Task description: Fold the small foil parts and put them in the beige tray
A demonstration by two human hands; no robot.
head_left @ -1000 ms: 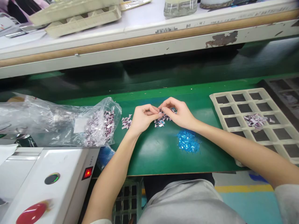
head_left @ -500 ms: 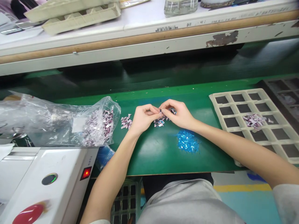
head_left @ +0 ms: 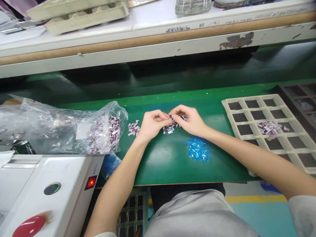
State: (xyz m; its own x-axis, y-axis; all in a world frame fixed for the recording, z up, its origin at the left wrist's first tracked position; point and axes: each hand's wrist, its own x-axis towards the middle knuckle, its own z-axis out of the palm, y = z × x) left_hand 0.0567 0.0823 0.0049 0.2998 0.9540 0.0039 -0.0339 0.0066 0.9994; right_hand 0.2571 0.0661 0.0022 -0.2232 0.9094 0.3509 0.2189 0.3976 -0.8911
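Observation:
Over the green work surface [head_left: 158, 164], my left hand [head_left: 154, 124] and my right hand [head_left: 188, 119] meet at the fingertips. Both are closed in a pinch on one small, flat, dark-and-silver piece [head_left: 170, 117]; its exact kind is too small to make out. Under and between the hands lies a pile of similar small pieces [head_left: 169, 129], partly hidden by the fingers. A smaller heap of purple-and-silver pieces [head_left: 133, 128] lies left of my left hand. Below my right hand is a pile of thin blue film strips [head_left: 198, 149].
A clear plastic bag [head_left: 103, 131] of small pieces lies at left, behind a white machine [head_left: 64, 200] with a lit red switch. At right stands a cream compartment tray [head_left: 228, 115] holding more pieces [head_left: 269, 128]. A raised shelf [head_left: 148, 29] runs along the back.
Both hands stay together in almost the same place, pinching the small piece. The view has shifted very slightly; no pile has visibly changed.

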